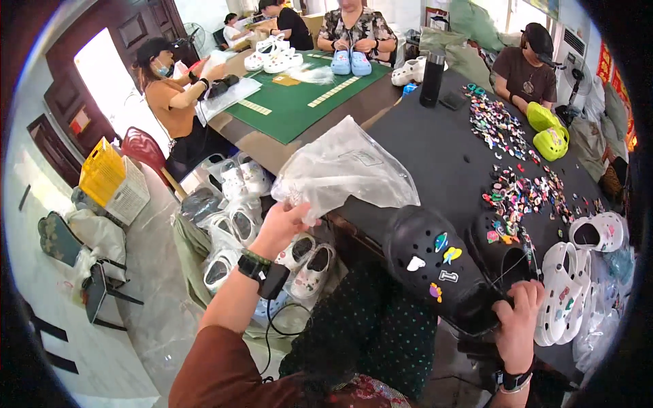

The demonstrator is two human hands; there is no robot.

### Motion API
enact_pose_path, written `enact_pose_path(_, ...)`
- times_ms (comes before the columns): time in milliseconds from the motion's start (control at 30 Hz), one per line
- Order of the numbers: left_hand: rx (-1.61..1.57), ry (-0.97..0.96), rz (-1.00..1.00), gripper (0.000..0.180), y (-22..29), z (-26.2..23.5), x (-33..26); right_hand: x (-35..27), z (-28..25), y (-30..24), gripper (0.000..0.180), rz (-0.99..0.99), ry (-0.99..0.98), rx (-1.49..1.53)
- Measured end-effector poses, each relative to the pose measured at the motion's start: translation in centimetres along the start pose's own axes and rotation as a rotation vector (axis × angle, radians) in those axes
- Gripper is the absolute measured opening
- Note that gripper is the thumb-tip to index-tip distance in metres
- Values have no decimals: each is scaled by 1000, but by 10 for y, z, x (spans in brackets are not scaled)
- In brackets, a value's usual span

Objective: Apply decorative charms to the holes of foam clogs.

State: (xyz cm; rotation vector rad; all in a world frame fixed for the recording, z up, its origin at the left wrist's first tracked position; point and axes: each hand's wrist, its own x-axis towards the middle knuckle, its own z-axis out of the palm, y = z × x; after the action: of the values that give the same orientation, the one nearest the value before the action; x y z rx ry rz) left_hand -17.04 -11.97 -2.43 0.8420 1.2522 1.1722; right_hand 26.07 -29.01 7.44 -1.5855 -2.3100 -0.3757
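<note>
My left hand (282,228) pinches the edge of a clear plastic bag (347,160), which spreads out over the table's near edge. My right hand (518,316) grips a pair of black clogs at their heel end. The left black clog (425,253) is dotted with colourful shoe charms, among them a white one and a yellow one. Beside it, the other black clog (484,262) also carries charms; its opening faces me, and a thin strand crosses it. To the right of my right hand stand white clogs (559,289) with charms.
Loose charms (524,194) lie scattered over the dark table (435,149). Bagged white clogs (238,221) fill a container below my left arm. A black bottle (432,80) stands near the green mat (320,95). Several people work around the tables, one beside lime-green clogs (549,139).
</note>
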Motion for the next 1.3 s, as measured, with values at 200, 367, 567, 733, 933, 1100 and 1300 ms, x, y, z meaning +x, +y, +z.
enact_pose_path(200,-300,-193,47,38,5,9,47,-12,2,3,22,37,-50,82)
enact_pose_path(367,-274,-150,398,45,84,41,98,-4,1,-2,27,22,-81,107)
enact_pose_path(567,-489,-114,995,44,208,52,161,-9,7,1,31,44,-48,133)
enact_pose_path(733,41,140,718,85,170,-18,215,-7,11,-2,33,11,-14,112)
enact_pose_path(933,194,16,324,57,58,39,125,-11,11,3,27,58,-33,121)
enact_pose_path(1100,476,-294,412,46,20,104,0,6,4,-6,20,110,41,137)
enact_pose_path(1300,-35,-647,215,82,23,134,-78,59,3,-29,11,47,222,-10)
